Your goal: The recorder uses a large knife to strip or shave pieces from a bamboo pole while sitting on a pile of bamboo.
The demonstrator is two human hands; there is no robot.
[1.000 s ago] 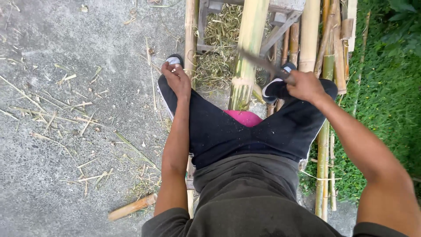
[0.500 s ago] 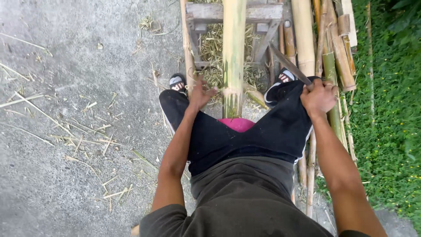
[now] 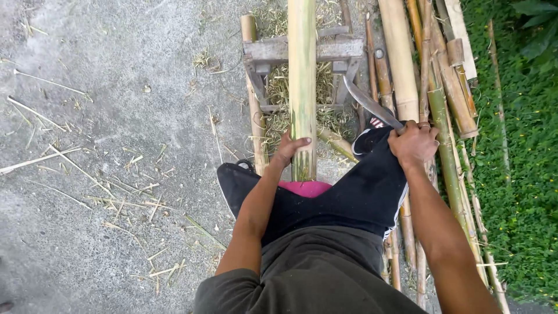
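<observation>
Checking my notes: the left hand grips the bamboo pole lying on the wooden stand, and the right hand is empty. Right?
Not quite. The head view shows the right hand holding a curved knife; the left hand does grip the bamboo pole on the wooden stand.

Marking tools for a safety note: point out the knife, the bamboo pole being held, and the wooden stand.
knife (image 3: 366, 100): head view, middle of the curved blade.
bamboo pole (image 3: 302, 75): head view, mid shaft.
wooden stand (image 3: 273, 51): head view, top crossbar.
</observation>
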